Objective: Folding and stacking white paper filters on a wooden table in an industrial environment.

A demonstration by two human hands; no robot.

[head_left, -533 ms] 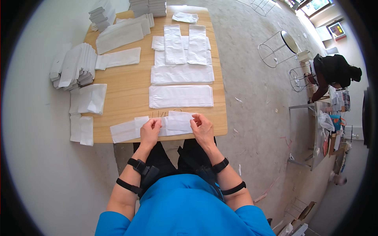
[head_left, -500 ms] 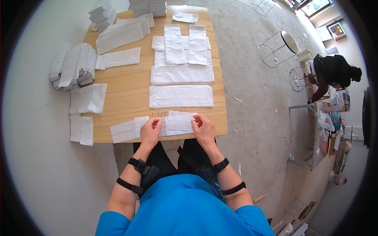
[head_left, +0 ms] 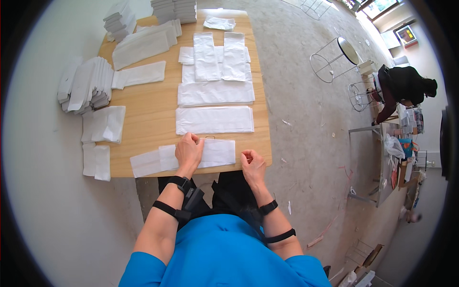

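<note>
Near the table's front edge lies an overlapping row of flat white paper-like pieces (head_left: 219,152). My left hand (head_left: 190,154) rests over the middle of that row, with thumb and fingers pinched at the upper edge. What it pinches, if anything, is hidden. My right hand (head_left: 253,166) is just right of the row's end, apart from it, fingers curled together and nothing seen in them. Beyond my hands lies a stack of long white flat pieces (head_left: 214,119). A short dark curved line (head_left: 210,137) shows beside my left fingertips.
More white pieces (head_left: 216,93) lie farther back, two of them crosswise on top. Folded white stacks (head_left: 91,83) fill the wooden table's (head_left: 143,103) left side. At right are a stool (head_left: 348,51), a bending person (head_left: 406,86) and a cluttered metal table (head_left: 382,167).
My left hand has moved right and slightly away from me along the row. My right hand has come off the row's right end and moved right and toward me.
</note>
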